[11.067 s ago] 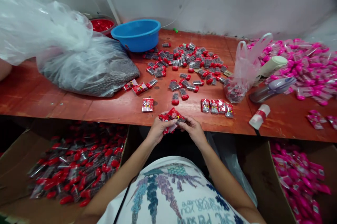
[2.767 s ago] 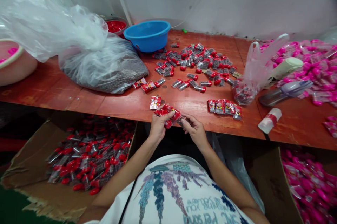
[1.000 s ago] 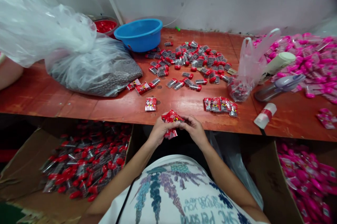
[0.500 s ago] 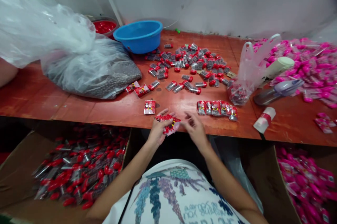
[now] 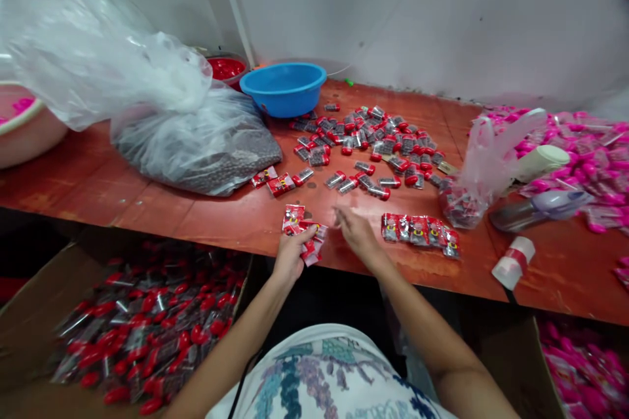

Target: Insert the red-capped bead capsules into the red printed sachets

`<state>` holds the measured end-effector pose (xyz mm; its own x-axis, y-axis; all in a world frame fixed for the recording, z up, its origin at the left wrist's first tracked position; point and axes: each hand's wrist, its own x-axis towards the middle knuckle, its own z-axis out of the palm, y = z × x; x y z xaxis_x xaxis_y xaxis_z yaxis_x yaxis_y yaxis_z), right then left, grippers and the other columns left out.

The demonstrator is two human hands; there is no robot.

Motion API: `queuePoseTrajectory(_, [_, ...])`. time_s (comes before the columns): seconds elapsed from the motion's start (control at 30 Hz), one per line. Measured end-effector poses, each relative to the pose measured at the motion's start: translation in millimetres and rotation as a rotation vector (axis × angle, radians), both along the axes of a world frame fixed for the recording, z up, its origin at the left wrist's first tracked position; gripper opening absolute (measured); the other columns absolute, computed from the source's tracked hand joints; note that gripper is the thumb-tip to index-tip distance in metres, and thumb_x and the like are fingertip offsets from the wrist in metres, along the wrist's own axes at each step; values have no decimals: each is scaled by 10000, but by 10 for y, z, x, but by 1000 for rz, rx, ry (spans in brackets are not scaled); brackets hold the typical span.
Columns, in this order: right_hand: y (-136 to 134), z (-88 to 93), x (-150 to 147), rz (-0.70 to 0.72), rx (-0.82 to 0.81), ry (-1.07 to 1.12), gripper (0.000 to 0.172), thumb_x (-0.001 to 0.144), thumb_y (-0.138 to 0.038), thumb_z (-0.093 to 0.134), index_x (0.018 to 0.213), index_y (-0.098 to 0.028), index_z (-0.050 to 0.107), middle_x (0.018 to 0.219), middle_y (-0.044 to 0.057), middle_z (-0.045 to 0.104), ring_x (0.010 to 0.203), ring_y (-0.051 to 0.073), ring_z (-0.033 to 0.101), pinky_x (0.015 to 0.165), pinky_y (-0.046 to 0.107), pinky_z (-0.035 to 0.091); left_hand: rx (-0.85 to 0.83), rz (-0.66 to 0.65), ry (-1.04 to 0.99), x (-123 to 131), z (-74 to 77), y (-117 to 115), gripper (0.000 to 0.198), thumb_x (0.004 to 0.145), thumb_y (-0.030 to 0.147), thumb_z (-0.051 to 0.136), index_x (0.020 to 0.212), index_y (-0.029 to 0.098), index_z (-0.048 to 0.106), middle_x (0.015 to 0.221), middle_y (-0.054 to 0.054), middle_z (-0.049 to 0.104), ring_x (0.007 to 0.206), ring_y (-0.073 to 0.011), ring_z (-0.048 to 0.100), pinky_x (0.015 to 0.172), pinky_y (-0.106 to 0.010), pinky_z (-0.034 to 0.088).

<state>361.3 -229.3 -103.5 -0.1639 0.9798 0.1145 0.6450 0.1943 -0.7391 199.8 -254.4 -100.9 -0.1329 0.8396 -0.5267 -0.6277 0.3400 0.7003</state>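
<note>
My left hand (image 5: 290,255) is closed on a bunch of small red packets (image 5: 310,242) at the front edge of the red-brown table (image 5: 206,216). My right hand (image 5: 354,233) reaches forward over the table, fingers blurred by motion, nearest to the loose red-capped clear tubes (image 5: 363,143) spread across the middle. One red packet (image 5: 293,215) lies just beyond my left hand. A row of red packets (image 5: 420,230) lies to the right of my right hand.
A big clear plastic bag of dark beads (image 5: 196,150) sits at left, a blue bowl (image 5: 284,88) and a red-filled bowl (image 5: 227,69) behind. A small plastic bag (image 5: 474,176), white bottle (image 5: 540,161), pink tubes (image 5: 590,150) at right. A box of red tubes (image 5: 142,334) stands below left.
My right hand has let go of the packets and moved forward over the table toward the tubes. My left hand keeps the bunch. The camera has tilted up and left.
</note>
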Motion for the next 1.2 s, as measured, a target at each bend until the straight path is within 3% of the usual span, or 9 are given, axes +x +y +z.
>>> queuePoseTrajectory(0.1, [420,36,108,-241,14,-283,397,949,-375,388,1291,-211,504,1093,131,637,938,240,608,790,335,449,-36,37,-38,-62,0,62,315,531,112,819,803,89,662,703,-58,701,587,-165,654,587,-290,558])
queuePoseTrajectory(0.2, [629,-2,106,-341,-5,-522,492,892,-490,474,1281,-193,515,1105,186,577,956,289,566,765,364,433,-88,53,-95,-113,14,83,245,604,116,787,816,100,664,695,-43,695,554,-136,637,553,-257,550])
queuePoseTrajectory(0.43, [240,-155,-73,-203,126,-599,407,892,-511,458,1071,-183,620,981,144,569,898,250,517,789,338,396,-166,33,-188,-149,32,56,132,715,141,714,825,116,646,638,-15,665,441,-113,587,406,-223,493])
queuePoseTrajectory(0.63, [258,-193,-151,-339,69,-604,532,855,-594,460,1031,-115,609,1008,166,556,879,256,537,746,330,399,-159,43,-240,-56,76,-1,109,748,65,656,839,119,629,661,-25,681,478,-118,615,427,-210,504])
queuePoseTrajectory(0.8, [442,-114,-229,-447,-24,-537,712,812,-689,424,1245,-128,491,1064,166,532,900,267,558,729,330,410,-162,30,-198,-61,109,-60,56,751,110,673,779,119,625,558,5,630,367,-90,524,348,-195,438])
queuePoseTrajectory(0.93, [455,-69,-212,-309,-48,-444,488,852,-480,514,1250,-199,515,1085,138,541,983,264,537,806,338,415,-162,25,-168,-104,103,-73,87,736,158,703,748,116,627,522,10,602,340,-84,486,326,-201,408])
queuePoseTrajectory(1.07, [212,-111,-149,-104,-38,-273,457,787,-219,555,1241,-197,519,1088,100,588,1004,219,543,872,310,418,-131,22,-177,-155,89,-81,169,681,204,761,762,125,635,544,15,607,368,-88,504,341,-208,416])
queuePoseTrajectory(1.2, [-232,-141,-146,-91,-57,267,480,796,-222,533,1270,-187,467,1127,73,600,890,160,588,814,284,471,-106,33,-171,-176,79,-104,233,629,232,803,759,128,640,557,15,614,377,-80,505,345,-194,402])
